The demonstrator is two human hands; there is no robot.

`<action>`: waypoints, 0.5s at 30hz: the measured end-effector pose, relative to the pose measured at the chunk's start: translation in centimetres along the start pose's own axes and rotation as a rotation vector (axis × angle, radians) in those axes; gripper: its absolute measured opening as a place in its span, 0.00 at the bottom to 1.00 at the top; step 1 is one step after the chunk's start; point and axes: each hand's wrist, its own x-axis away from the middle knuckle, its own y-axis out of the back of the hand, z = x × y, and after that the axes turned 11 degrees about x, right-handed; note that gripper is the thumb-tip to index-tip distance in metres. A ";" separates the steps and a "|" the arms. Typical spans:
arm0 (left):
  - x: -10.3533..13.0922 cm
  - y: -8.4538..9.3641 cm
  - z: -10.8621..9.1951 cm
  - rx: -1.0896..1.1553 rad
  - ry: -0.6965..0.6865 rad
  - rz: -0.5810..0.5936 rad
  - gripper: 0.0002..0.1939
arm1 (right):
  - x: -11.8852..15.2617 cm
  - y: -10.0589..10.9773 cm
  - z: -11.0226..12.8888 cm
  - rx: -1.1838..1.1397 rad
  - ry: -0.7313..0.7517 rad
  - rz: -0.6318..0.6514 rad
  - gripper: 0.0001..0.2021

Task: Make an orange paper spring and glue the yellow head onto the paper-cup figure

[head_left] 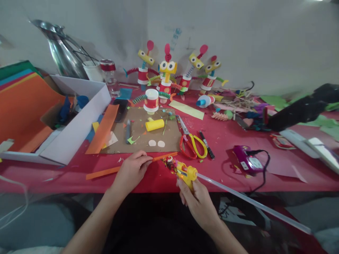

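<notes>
Wrapped around the handle of a yellow hot glue gun [182, 170] is my right hand [194, 197]; a long clear glue stick [251, 201] sticks out of its back. My left hand [136, 167] pinches a narrow orange paper strip [161, 157] near the gun's nozzle. Under that hand lies another stretch of orange paper strip [103, 173]; whether the two are one piece is hidden. Beyond my hands, a brown cardboard sheet [169, 135] bears a yellow paper tube [155, 125] and two white paper ovals [156, 143]. Red-and-yellow-handled scissors [192, 141] lie at its right edge.
Several paper-cup figures [166, 77] stand along the wall, with a headless cup body [152, 100] before them. A white box [79, 120] of coloured paper is on the left. A black marker [207, 144] and a purple plug adapter [249, 160] with a black cord lie right.
</notes>
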 end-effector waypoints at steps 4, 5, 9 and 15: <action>0.0 0.0 -0.1 0.000 -0.001 0.006 0.10 | -0.2 0.0 0.3 0.036 -0.016 -0.016 0.16; 0.0 0.0 -0.1 -0.002 0.002 0.007 0.10 | -0.3 0.1 0.2 0.038 -0.026 -0.018 0.16; 0.0 0.0 -0.1 0.006 0.008 0.012 0.11 | -0.5 0.8 -0.5 0.076 -0.056 -0.064 0.15; -0.1 0.0 0.0 0.017 0.031 0.020 0.11 | -0.5 0.4 0.5 0.194 -0.006 -0.089 0.15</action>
